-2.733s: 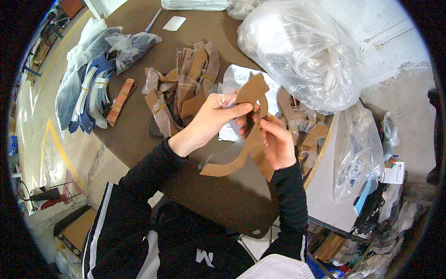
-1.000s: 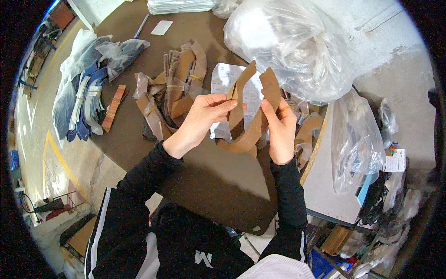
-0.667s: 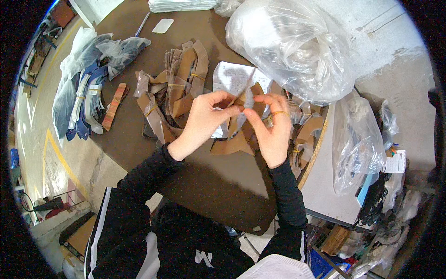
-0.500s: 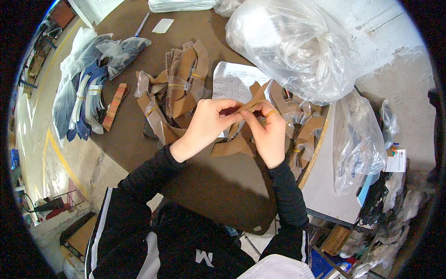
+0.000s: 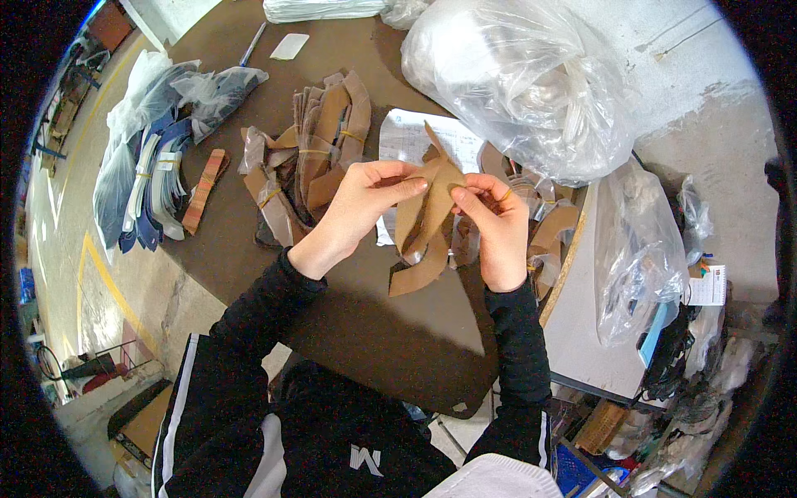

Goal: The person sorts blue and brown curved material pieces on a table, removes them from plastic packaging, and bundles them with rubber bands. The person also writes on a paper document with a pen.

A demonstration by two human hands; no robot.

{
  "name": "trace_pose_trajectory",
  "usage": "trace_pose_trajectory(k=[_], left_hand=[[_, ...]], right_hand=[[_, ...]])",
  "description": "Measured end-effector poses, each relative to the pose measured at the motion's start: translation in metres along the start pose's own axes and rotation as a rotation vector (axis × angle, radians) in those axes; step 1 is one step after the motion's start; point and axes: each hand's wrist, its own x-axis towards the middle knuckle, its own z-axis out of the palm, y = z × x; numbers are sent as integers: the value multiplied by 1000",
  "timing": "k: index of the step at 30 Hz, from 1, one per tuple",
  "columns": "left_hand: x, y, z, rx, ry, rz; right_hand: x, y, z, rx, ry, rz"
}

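Note:
Several curved tan cut pieces (image 5: 432,195) hang spread between my two hands above the brown table. My left hand (image 5: 365,203) pinches their left side between thumb and fingers. On the other side, my right hand (image 5: 494,224) pinches the upper right edge, thumb on top; a yellow band circles one of its fingers. Whether the pieces are leather or cloth I cannot tell. Behind them lies a white sheet of paper (image 5: 404,137) with writing. Left of my hands sit bundles of similar brown pieces (image 5: 320,137) tied with yellow bands, and more tan pieces (image 5: 552,232) rest to the right.
A large clear plastic bag (image 5: 523,91) bulges at the back right, with another plastic bag (image 5: 639,257) lower on the right. At the left table edge lie bagged blue and white strips (image 5: 154,178) and a reddish banded bundle (image 5: 205,191). A pen (image 5: 253,44) lies at the back.
The tan pieces were edge-on and close together between my fingers; now they are fanned out, facing me. My hands have moved apart, the right one slightly rightward.

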Motion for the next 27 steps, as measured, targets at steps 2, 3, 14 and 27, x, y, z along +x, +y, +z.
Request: trace_pose_trajectory(k=[2,3,14,27], left_hand=[[-1,2,2,2,13,50],[-2,1,2,-8,11,64],[0,-3,4,-125,-93,253],[0,-14,2,-269,32,86]], right_hand=[[-2,3,2,-253,0,-231],[-3,4,3,-379,-1,-347],[-10,11,17,-904,-38,-1198],[-11,10,21,-839,149,-895]])
